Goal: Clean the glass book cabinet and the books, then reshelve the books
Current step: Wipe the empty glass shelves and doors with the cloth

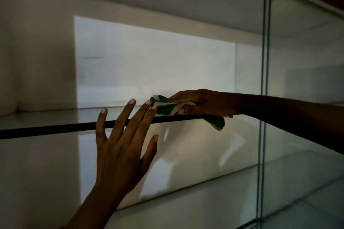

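I look into the glass book cabinet, at a glass shelf (55, 128) whose dark front edge runs across the view. My right hand (197, 101) reaches in from the right and grips a green and white cloth (165, 107) on top of the shelf; a tail of the cloth hangs over the front edge. My left hand (122, 145) is raised in front of the shelf edge with straight, spread fingers, its fingertips just left of the cloth. No books are in view.
A sliding glass door edge (264, 80) stands upright at the right, with a glass pane beyond it. A lower shelf (204, 201) lies beneath. The white back wall (154, 65) carries a bright patch of light.
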